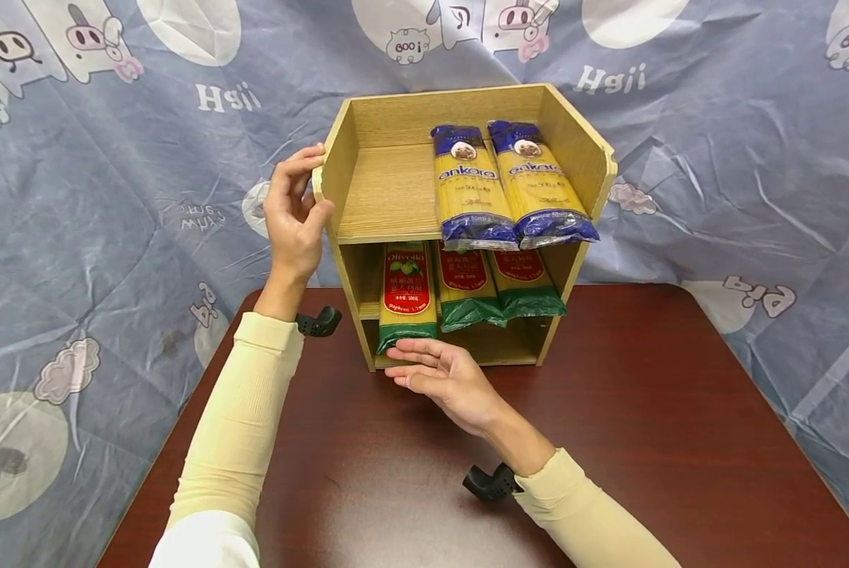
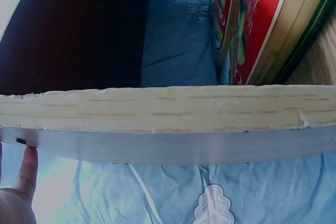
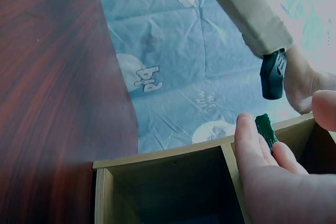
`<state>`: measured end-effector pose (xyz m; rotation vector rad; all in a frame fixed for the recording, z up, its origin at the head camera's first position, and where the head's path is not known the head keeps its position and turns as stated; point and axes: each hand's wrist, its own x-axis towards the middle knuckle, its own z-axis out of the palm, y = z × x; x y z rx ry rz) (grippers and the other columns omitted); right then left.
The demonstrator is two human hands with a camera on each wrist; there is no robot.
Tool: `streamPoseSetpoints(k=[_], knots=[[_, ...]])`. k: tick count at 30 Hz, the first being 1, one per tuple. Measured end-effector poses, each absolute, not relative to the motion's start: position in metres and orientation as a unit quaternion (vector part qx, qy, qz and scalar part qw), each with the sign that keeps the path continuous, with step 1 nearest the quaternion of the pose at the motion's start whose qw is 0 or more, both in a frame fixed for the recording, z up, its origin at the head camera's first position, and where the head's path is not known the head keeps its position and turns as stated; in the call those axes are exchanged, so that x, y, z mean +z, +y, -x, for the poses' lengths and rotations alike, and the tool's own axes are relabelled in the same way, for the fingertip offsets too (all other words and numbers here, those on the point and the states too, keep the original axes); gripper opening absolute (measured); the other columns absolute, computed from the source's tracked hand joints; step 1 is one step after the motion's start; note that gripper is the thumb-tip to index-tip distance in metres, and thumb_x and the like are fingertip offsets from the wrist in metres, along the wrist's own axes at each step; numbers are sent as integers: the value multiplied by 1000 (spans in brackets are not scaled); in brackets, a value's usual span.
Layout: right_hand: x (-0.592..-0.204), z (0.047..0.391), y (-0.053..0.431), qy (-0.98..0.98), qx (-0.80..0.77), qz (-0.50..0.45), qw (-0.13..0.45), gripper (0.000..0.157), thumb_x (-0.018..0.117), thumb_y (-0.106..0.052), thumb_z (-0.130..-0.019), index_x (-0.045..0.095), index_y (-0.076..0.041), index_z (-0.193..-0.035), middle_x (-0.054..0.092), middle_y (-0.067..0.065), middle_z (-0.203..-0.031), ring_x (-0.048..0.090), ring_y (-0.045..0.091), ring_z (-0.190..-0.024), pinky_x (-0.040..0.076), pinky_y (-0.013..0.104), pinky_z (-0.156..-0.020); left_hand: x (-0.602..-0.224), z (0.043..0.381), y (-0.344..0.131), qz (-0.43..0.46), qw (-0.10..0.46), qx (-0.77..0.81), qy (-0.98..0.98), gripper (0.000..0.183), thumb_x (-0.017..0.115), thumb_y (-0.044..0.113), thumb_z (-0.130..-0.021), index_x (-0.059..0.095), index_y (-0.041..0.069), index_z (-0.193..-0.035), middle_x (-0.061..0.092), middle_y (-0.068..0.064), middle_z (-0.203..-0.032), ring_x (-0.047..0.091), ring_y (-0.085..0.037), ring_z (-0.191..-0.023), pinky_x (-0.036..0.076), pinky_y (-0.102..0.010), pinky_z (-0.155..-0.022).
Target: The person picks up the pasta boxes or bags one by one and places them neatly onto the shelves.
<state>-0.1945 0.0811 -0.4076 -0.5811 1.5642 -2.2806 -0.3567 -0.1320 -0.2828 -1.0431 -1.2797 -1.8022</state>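
Observation:
A wooden shelf unit (image 1: 389, 189) stands on the table, its left side panel (image 2: 168, 109) close up in the left wrist view. My left hand (image 1: 295, 213) rests against that panel from outside, fingertips near its upper front edge. On the middle level, a spaghetti pack with a red label (image 1: 406, 288) sticks out at the left, its green end lower than the packs beside it. My right hand (image 1: 453, 383) is just under that end, fingers extended, fingertips right at the wrapper. In the right wrist view, the pack's green end (image 3: 265, 128) shows beyond my fingers.
Two more red-labelled spaghetti packs (image 1: 465, 288) lie to the right on the middle level. Two blue-and-yellow pasta packs (image 1: 474, 189) lie on the top level, their ends over its front edge. The dark red table (image 1: 368, 473) extends in front; a patterned cloth (image 1: 147, 197) hangs behind.

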Motion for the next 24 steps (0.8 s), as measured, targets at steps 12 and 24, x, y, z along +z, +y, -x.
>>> streamPoseSetpoints(k=[12, 24], knots=[[-403, 222, 75, 537, -809, 183, 151, 58, 54, 10, -94, 36, 11, -149, 42, 31, -149, 58, 42, -125, 49, 40, -105, -283, 357, -132, 407, 350, -685, -493, 49, 70, 9, -74, 60, -12, -118, 57, -26, -130, 53, -39, -130, 51, -43, -102], [-401, 236, 69, 521, -824, 163, 148, 57, 53, 9, -95, 33, 12, -149, 38, 35, -149, 58, 43, -125, 48, 43, -105, -284, 358, -133, 406, 343, -686, -497, 48, 67, 7, -74, 60, -11, -118, 56, -25, -131, 51, -39, -132, 50, -44, -104]])
